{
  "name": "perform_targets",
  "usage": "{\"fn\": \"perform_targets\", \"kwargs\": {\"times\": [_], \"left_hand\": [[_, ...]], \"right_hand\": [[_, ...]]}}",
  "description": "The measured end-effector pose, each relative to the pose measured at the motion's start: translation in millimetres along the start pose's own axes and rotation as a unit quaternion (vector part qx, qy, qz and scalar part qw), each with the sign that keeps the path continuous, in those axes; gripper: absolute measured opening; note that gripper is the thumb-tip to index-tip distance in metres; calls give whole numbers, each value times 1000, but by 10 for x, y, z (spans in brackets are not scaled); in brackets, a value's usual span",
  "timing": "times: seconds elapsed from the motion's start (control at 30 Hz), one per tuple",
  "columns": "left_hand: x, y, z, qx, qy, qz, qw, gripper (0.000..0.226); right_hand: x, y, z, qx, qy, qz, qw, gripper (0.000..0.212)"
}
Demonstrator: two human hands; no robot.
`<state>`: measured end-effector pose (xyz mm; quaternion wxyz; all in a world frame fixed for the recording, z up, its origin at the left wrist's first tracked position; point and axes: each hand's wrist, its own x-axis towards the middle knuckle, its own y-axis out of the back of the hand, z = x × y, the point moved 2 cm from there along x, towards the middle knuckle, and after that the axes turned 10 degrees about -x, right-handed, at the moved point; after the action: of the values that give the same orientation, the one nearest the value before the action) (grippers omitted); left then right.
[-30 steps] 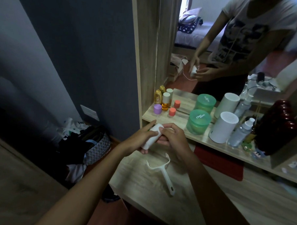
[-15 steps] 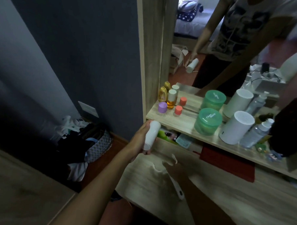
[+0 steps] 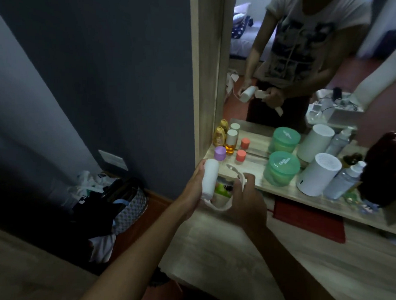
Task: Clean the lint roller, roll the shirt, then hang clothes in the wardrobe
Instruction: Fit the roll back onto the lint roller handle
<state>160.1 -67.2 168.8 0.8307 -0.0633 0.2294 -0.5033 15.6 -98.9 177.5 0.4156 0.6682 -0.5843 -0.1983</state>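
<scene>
In the head view, the left hand (image 3: 194, 190) grips a white lint roller roll (image 3: 210, 178), fingers curled round it, holding it nearly upright above the left front edge of the wooden shelf (image 3: 250, 168). The right hand (image 3: 247, 203) holds the white roller handle frame (image 3: 235, 174); its fingers are curled round the handle, and the frame's curved arm rises just beside the roll, while a lower white end curves under the roll's base. Whether frame and roll touch cannot be told. On the shelf stand a purple-capped bottle (image 3: 219, 153) near the left edge, a green jar (image 3: 281, 168) mid-shelf and a white cylinder (image 3: 319, 174) beside it. The wooden surface (image 3: 300, 274) lies below both forearms.
</scene>
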Motion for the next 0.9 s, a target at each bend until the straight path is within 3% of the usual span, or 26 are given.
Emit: {"fn": "perform_targets", "kwargs": {"times": [0.27,0.4,0.57,0.7,0.9], "left_hand": [[-124,-208,133,-52,20,-87,995,31],[-142,-193,94,-91,26,-69,993,23],[-142,-184,127,-62,-26,-51,996,44],[-136,-214,165,-73,-35,-35,996,41],[-101,-180,149,-3,-57,11,998,42]], "right_hand": [[92,296,-220,-87,6,1,996,31],[94,286,-261,-107,-3,12,994,30],[46,304,-336,-123,-5,28,992,32],[58,356,-385,-123,-2,34,992,31],[48,375,-438,-150,4,39,988,34]]}}
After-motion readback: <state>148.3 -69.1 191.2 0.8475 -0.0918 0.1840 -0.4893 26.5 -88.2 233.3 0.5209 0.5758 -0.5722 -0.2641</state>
